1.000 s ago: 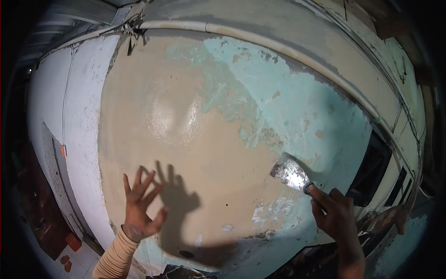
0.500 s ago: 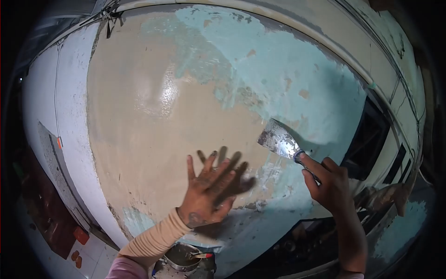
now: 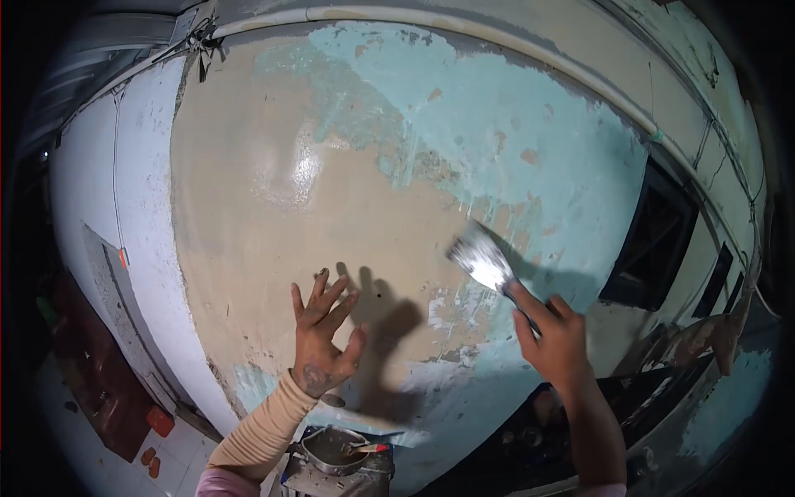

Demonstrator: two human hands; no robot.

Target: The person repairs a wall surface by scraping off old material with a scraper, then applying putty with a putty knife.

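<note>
In the head view, my right hand (image 3: 553, 338) grips the handle of a scraper (image 3: 482, 258), its wide metal blade smeared and pointing up to the left. The blade lies over the border between tan coating and turquoise paint on the wall (image 3: 265, 240). My left hand (image 3: 325, 335) is raised before the tan part of the wall, fingers spread and bent, holding nothing; its shadow falls to the right. Below that hand stands a metal pot (image 3: 335, 450) of greyish material, with a red-tipped brush (image 3: 369, 448) resting in it.
The pot sits on a cluttered stand (image 3: 352, 482). A pipe (image 3: 431, 18) runs along the wall's top. Dark window openings (image 3: 650, 236) lie to the right. On the left are a white wall section (image 3: 137, 190), a red container (image 3: 160, 421) and sandals (image 3: 151, 461) on tiles.
My left hand has moved left and its fingers have bent more. My right hand and the scraper have shifted slightly left. The camera view has shifted a little.
</note>
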